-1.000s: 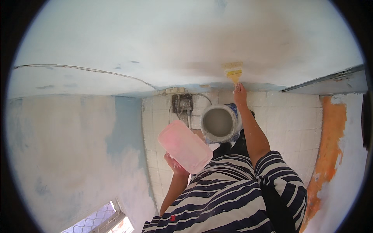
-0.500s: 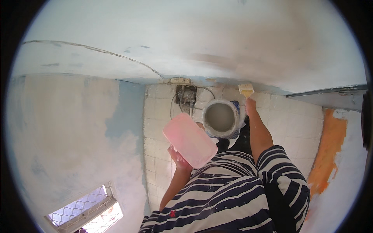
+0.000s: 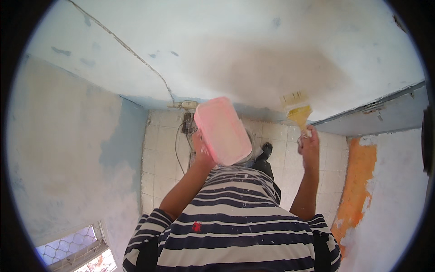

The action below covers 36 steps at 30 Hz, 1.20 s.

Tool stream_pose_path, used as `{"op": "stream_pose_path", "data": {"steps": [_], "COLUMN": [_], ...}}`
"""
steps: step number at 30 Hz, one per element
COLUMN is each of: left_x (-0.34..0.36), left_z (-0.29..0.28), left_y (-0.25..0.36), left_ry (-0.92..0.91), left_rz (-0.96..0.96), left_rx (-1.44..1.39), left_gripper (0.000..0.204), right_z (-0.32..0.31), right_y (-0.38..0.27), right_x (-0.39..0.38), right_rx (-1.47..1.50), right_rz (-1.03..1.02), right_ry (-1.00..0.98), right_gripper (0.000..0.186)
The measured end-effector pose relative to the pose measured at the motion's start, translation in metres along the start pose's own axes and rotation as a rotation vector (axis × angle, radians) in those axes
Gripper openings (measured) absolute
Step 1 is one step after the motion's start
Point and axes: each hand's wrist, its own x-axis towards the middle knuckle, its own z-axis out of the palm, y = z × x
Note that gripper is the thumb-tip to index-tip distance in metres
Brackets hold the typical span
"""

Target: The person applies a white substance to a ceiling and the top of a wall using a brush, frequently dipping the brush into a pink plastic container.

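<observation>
My left hand (image 3: 202, 149) grips a pink plastic tub (image 3: 223, 130) by its left side; pale paste or paint coats its face. My right hand (image 3: 309, 144) is closed round the handle of a wide paintbrush (image 3: 299, 112) with a yellow ferrule and pale bristles pointing away from me. The bristles are held up in front of the wall (image 3: 272, 68), close to a brownish damp-looking patch; whether they touch it I cannot tell. Behind the tub, a bucket (image 3: 246, 156) on the floor is mostly hidden, only its right rim showing.
A pale electrical box (image 3: 183, 104) and a cable (image 3: 131, 50) run along the wall's foot and face. Cream tiles (image 3: 163, 136) cover the floor. On the left is a patchy blue-white wall (image 3: 72, 131) with a meshed window (image 3: 72, 247). An orange strip (image 3: 355, 181) marks the right wall.
My right hand has raised the brush from low by the floor up before the wall. The tub has moved up and now covers most of the bucket. My view has shifted and turned.
</observation>
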Motion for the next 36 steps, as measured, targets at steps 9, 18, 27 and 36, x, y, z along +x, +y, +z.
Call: {"op": "stream_pose_path", "data": {"steps": [9,18,27,36], "left_x": [-0.006,-0.016,-0.028,-0.029], "left_z": [0.003,-0.014,-0.013,-0.014], "left_y": [0.012,0.027,0.029,0.019], "left_ry": [-0.136,-0.116,-0.014,0.023], "left_rz": [-0.007,0.093,0.099,0.045], "left_rx": [0.001,0.088,0.126,0.108], "left_gripper": [0.058,0.061,0.061,0.061], "right_z": [0.060,0.142,0.171,0.175], "right_y": [-0.112,-0.155,-0.136,-0.133], "right_x": [-0.066,-0.069,-0.058,-0.056], "right_rx": [-0.381,-1.111,-1.417,-1.525], "right_rz": [-0.359,-0.366,-0.584,-0.551], "right_ry": [-0.257,-0.617,-0.657,-0.687], "right_gripper": [0.027,0.019,0.014,0.012]}}
